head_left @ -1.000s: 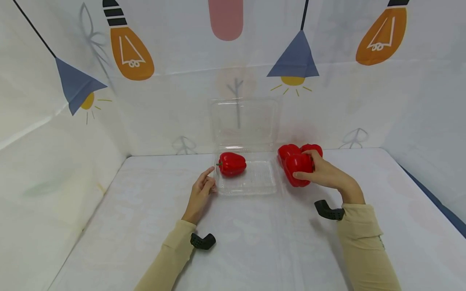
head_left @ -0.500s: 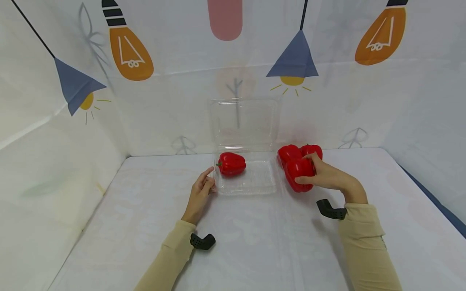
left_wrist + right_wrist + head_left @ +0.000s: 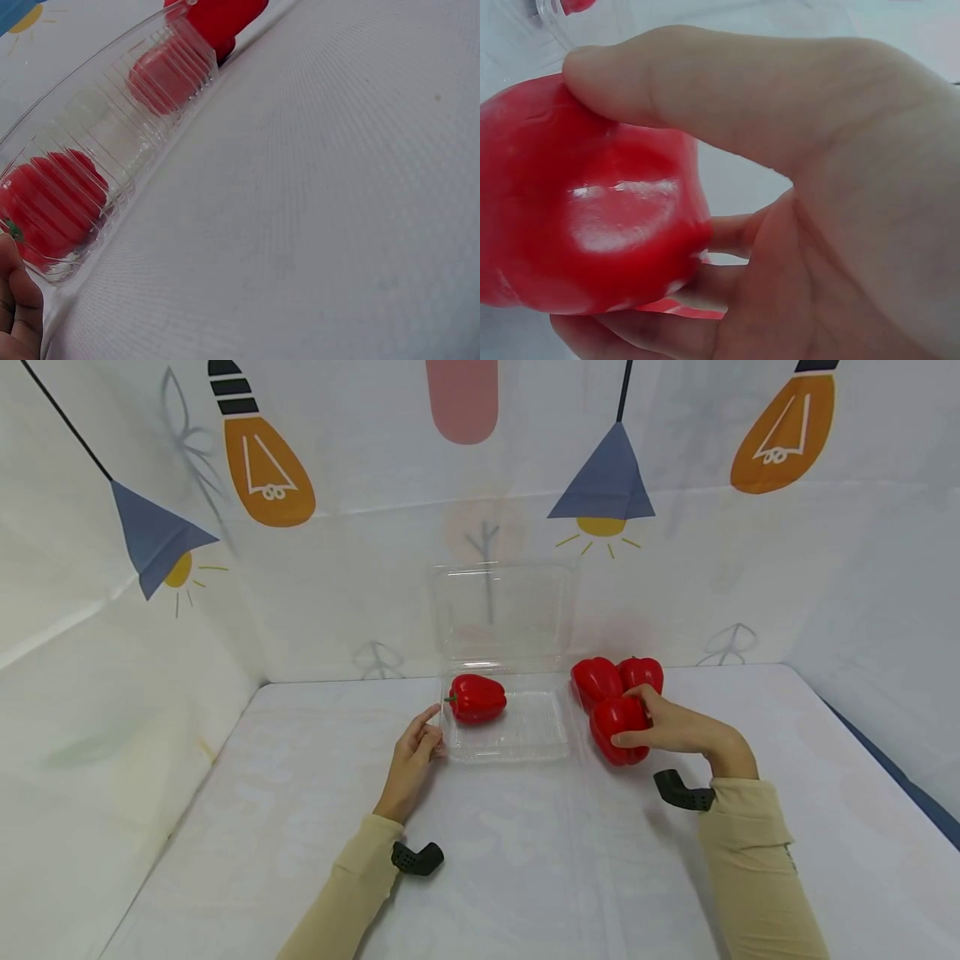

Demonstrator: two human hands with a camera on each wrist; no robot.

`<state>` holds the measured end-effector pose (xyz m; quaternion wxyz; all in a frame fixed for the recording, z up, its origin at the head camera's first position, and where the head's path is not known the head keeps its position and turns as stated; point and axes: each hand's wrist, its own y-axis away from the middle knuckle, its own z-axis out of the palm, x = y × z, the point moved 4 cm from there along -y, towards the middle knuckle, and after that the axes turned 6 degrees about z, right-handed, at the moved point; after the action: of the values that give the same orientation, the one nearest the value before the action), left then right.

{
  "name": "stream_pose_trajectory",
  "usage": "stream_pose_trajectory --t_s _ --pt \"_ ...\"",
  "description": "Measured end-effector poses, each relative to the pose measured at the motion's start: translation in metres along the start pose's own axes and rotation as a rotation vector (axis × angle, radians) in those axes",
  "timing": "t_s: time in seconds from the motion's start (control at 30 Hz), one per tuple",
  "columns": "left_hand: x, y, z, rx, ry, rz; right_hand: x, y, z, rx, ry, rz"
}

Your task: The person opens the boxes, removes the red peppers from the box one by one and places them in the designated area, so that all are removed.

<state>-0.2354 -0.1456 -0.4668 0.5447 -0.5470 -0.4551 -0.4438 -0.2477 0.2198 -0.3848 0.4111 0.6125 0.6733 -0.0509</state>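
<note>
In the head view, my right hand (image 3: 682,725) grips a glossy red bell pepper (image 3: 618,722), thumb on the near side and fingers beyond it. The right wrist view shows the thumb across the top of this bell pepper (image 3: 592,202) and the fingers round its lower side. Two more red bell peppers, one left (image 3: 595,680) and one right (image 3: 642,671), lie just behind. My left hand (image 3: 411,756) holds the left side of a clear plastic clamshell box (image 3: 536,752), its fingertips partly hidden. Inside the box, at the left, lies another red bell pepper (image 3: 477,699), green stem leftward.
The box's clear lid (image 3: 504,610) stands raised against the back cloth. A white cloth (image 3: 510,860) covers the table. Side walls of cloth rise at left and right. Each sleeve carries a black wrist mount (image 3: 417,858).
My right hand has drawn its bell pepper slightly toward me and to the right, opening more view of the two behind. The left hand and box stay put.
</note>
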Motion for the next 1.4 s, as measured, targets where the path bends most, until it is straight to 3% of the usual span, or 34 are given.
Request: stream_pose_trajectory --t_s 0.93,1.4 --pt "0.002 0.001 0.000 -0.002 0.007 0.020 0.006 -0.012 0.006 -0.005 0.006 0.021" --pt "0.002 0.000 0.000 -0.010 0.013 -0.012 0.005 -0.011 0.005 0.030 0.064 0.024"
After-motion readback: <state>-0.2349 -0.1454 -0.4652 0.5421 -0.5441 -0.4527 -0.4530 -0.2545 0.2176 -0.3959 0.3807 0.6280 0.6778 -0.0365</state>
